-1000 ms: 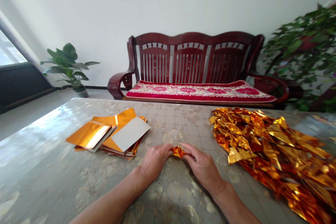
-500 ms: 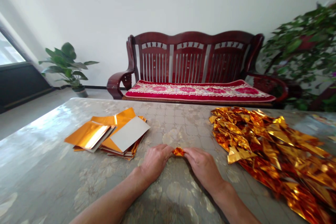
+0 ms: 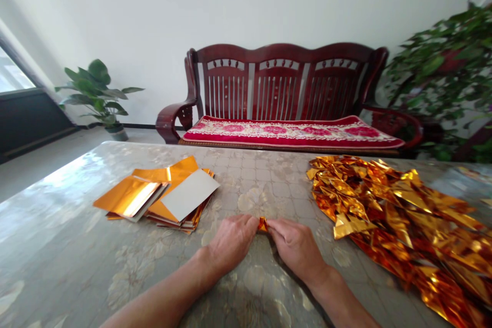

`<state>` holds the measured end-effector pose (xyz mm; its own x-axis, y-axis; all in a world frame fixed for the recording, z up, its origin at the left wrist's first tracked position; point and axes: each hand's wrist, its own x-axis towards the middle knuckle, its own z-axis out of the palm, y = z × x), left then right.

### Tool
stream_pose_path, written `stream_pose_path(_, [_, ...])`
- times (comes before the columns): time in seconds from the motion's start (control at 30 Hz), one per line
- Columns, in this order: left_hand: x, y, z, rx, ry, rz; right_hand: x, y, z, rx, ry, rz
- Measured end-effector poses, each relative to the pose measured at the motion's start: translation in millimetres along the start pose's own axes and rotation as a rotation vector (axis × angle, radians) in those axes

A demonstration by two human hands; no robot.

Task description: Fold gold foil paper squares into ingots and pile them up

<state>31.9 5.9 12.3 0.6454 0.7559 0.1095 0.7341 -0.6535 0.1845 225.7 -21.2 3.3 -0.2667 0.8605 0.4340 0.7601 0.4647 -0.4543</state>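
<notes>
A small piece of folded gold foil paper [image 3: 263,224] is pinched between my two hands, over the middle of the table. My left hand [image 3: 233,236] grips its left end, and my right hand [image 3: 295,241] grips its right end. Only a short shiny part shows between the fingertips; the rest is hidden by them. To the left lies a loose stack of flat gold foil sheets [image 3: 126,197], with one sheet's pale back [image 3: 191,195] facing up. A big heap of folded gold foil pieces [image 3: 384,200] spreads over the right side.
The table [image 3: 246,287] has a glossy, flower-patterned cover. A clear plastic bag [image 3: 461,182] lies behind the heap at the right. Beyond the far edge stand a dark red wooden bench [image 3: 279,92] and potted plants [image 3: 96,92].
My hands have drawn closer together, so less of the foil piece shows between them. The left hand has shifted a little to the right. Stack and heap are unchanged.
</notes>
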Motion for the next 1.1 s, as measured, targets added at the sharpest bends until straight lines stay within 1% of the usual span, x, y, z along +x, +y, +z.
stream_pose_path(0.3, [-0.9, 4.7, 0.9, 0.014, 0.006, 0.061, 0.4, -10.4, -0.8, -0.011, -0.011, -0.003])
stream_pose_path(0.5, [0.2, 9.9, -1.7, 0.017, -0.027, 0.054, 0.5, -17.9, -1.2, -0.054, -0.015, 0.006])
stream_pose_path(0.7, [-0.9, 16.5, 2.9, 0.029, -0.056, 0.081, -1.8, -26.7, 1.3, -0.100, 0.065, -0.021])
stream_pose_path(0.9, [-3.4, 19.7, 2.6, 0.008, -0.068, 0.072, -4.6, -35.9, 1.5, -0.047, 0.137, -0.026])
stream_pose_path(1.0, [-3.6, 18.2, 0.7, -0.023, -0.077, 0.074, -4.8, -34.1, 2.8, -0.024, 0.109, 0.001])
stream_pose_path(1.1, [-3.5, 16.2, 0.2, -0.078, -0.055, -0.008, -2.8, -29.7, 3.6, -0.003, 0.043, 0.064])
